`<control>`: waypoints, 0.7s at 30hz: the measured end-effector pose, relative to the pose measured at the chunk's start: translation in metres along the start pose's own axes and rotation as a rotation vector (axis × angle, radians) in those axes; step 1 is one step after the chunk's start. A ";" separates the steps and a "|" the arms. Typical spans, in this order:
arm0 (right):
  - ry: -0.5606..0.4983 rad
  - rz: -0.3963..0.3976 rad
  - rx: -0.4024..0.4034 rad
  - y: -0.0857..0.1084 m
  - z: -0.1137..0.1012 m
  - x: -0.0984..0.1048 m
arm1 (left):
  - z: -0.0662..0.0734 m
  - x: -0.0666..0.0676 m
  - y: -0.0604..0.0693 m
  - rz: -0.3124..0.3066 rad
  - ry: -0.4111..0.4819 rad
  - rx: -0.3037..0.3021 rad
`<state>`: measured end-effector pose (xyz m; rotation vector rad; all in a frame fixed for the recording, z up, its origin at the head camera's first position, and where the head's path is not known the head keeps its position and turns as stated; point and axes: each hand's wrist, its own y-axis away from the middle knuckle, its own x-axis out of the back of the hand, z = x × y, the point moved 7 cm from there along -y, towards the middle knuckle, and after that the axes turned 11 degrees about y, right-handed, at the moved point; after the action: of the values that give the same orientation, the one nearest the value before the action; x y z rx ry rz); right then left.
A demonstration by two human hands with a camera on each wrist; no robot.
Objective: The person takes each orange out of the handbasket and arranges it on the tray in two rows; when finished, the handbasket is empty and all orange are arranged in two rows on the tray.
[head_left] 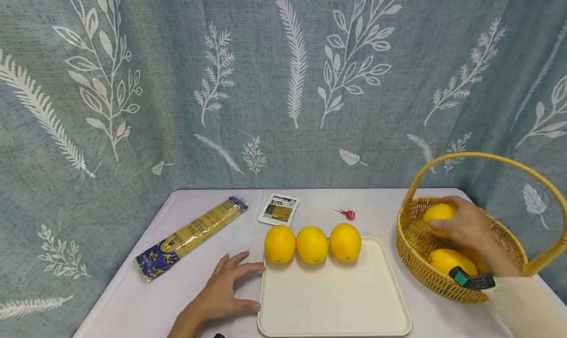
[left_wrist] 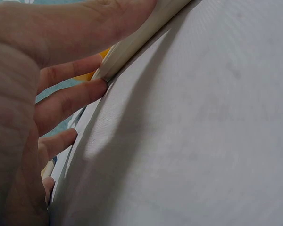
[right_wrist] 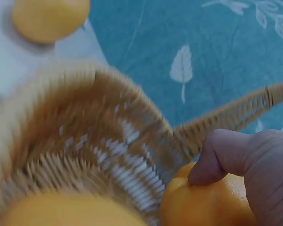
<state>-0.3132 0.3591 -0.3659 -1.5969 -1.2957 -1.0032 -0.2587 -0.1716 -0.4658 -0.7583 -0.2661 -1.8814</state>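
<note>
Over in the wicker basket [head_left: 409, 247], my right hand [head_left: 469, 225] grips an orange [head_left: 440, 219]. The right wrist view shows my thumb pressed on top of that orange [right_wrist: 205, 205]; the other fingers are hidden there. A yellow fruit [head_left: 449, 261], longer in shape, lies lower in the basket, partly behind my wrist. My left hand [head_left: 226, 289] is at the left rim of the cream tray [head_left: 332, 298], fingers spread and holding nothing, with fingertips touching or very near the rim. Three oranges [head_left: 312, 245] stand in a row along the tray's far side.
A pack of spaghetti [head_left: 190, 237] lies at the left of the white table. Behind the tray are a small white packet [head_left: 279, 209] and a red lollipop [head_left: 350, 214]. The basket's tall handle [head_left: 483, 156] arches above my right arm. A patterned curtain [head_left: 266, 82] hangs behind.
</note>
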 end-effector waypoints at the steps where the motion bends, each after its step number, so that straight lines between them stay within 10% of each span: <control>1: -0.014 0.007 -0.001 0.001 -0.003 0.000 | 0.000 0.000 0.000 0.001 0.000 0.000; 21: -0.201 0.116 0.010 0.026 -0.060 0.003 | -0.001 -0.001 0.001 -0.005 0.004 0.026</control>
<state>-0.2916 0.3001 -0.3462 -1.7795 -1.3209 -0.7795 -0.2579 -0.1718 -0.4672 -0.7369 -0.2894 -1.8808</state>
